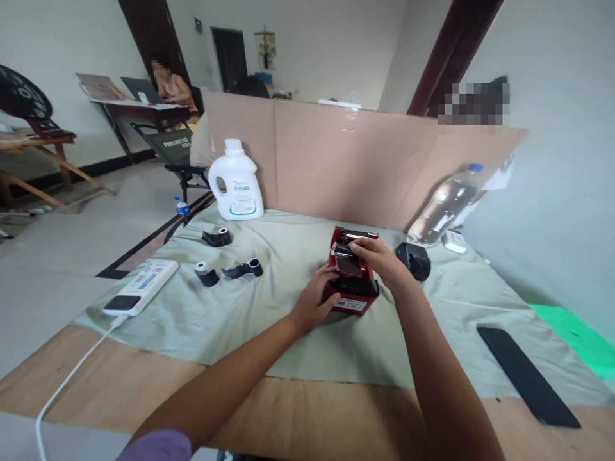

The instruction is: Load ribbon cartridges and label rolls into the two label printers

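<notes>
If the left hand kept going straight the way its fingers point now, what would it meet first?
The left hand already rests on the left side of the red device, fingers pointing right and away, so it would press into that device first. Beyond it lies the right hand, then probably the black round object; depth is unclear.

The small red box-shaped device with black top parts stands upright on the pale green cloth over the table. Its lid is tilted open at the back. A white label shows on its front lower edge.

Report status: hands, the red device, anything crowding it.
Left hand grips red device at its side. Right hand on its top flap. Black rolls lie apart to the left; dark round object close on right.
</notes>
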Demonstrator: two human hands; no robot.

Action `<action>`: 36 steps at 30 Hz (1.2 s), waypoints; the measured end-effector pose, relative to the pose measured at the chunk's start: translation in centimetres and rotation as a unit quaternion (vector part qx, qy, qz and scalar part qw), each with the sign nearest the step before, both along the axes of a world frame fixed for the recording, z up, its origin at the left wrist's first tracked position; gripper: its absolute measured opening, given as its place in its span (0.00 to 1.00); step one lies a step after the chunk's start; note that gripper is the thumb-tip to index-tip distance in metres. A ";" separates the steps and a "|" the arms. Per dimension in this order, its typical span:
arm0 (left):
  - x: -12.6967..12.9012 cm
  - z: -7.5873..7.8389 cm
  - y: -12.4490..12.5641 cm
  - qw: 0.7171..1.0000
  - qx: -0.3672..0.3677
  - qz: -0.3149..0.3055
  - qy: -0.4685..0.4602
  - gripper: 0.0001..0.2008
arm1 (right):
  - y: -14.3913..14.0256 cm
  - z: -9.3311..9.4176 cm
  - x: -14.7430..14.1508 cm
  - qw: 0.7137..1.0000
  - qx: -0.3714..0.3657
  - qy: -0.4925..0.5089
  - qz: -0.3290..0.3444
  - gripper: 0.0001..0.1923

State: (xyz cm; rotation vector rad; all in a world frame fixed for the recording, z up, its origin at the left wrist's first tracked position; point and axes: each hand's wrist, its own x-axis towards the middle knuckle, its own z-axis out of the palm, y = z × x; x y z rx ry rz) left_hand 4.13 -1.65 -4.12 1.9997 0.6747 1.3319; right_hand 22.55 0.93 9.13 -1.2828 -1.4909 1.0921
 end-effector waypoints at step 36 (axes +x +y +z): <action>2.0 5.8 6.4 0.990 -0.079 0.088 0.075 0.07 | 0.1 -1.7 3.6 0.915 0.026 -0.401 0.033 0.11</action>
